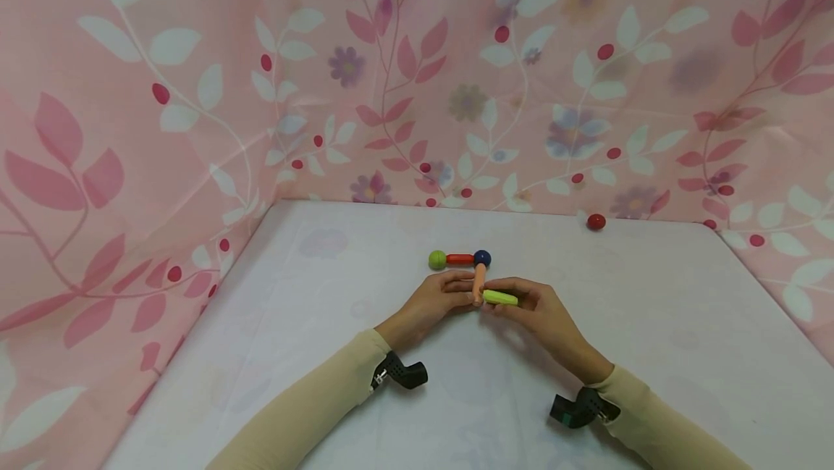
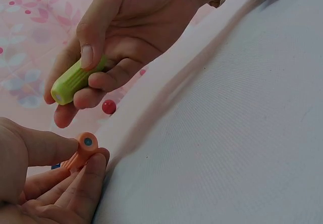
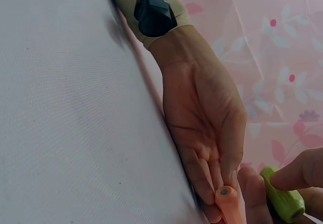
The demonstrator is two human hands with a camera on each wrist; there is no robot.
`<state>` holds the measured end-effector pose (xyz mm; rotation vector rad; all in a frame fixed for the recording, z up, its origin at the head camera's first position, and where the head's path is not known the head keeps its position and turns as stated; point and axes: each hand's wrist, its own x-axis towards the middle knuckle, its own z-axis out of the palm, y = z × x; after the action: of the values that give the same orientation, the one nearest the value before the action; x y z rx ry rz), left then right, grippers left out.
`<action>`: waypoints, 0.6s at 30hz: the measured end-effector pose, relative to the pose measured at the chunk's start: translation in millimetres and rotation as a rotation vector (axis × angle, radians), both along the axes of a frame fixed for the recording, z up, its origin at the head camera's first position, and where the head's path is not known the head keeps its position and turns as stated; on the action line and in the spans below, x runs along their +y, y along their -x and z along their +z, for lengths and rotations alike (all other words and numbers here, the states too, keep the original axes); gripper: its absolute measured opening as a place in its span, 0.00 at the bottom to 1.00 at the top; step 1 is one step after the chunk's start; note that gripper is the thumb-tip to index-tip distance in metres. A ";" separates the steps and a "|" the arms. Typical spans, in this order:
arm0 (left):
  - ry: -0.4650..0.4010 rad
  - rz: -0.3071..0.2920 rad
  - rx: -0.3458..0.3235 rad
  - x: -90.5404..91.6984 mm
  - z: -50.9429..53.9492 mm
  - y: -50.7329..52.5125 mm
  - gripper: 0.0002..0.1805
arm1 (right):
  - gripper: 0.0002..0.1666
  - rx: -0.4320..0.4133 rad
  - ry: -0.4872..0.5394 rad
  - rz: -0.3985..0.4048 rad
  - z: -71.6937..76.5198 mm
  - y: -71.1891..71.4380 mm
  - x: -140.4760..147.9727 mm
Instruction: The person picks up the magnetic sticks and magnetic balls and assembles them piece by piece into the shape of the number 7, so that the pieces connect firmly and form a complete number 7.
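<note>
Between thumb and fingers, my left hand (image 1: 438, 301) pinches an orange magnetic rod (image 1: 478, 283) close to its near end. The rod's far end meets a dark blue ball (image 1: 482, 258). From that ball a red rod (image 1: 460, 259) runs left to a green ball (image 1: 437, 260). My right hand (image 1: 539, 308) holds a yellow-green rod (image 1: 500, 298) just right of the orange one. In the left wrist view a gap separates the yellow-green rod (image 2: 75, 82) from the orange rod (image 2: 83, 148), whose end shows a small grey disc.
A red ball (image 1: 596, 222) lies by the back edge of the white-covered table (image 1: 313, 260). Pink floral cloth (image 1: 417, 79) hangs behind and at the sides. Dark wrist cameras (image 1: 399, 371) are strapped at both sleeves.
</note>
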<state>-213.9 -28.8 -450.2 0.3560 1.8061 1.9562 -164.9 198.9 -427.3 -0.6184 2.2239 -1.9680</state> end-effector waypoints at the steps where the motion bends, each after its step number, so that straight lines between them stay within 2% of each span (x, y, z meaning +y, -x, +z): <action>1: -0.005 -0.003 -0.003 -0.2 0.2 -0.1 0.25 | 0.21 -0.008 0.015 0.010 0.1 0.1 0.1; 12: -0.026 -0.011 -0.025 -0.2 0.6 -0.3 0.26 | 0.25 -0.088 0.071 0.057 2.0 -0.9 1.5; 18: -0.004 -0.006 -0.003 -0.4 0.3 0.4 0.27 | 0.24 -0.034 0.068 0.104 2.9 -0.4 1.1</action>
<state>-214.3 -29.2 -449.9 0.3587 1.7977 1.9550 -164.5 200.0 -424.4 -0.6884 2.0685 -1.9951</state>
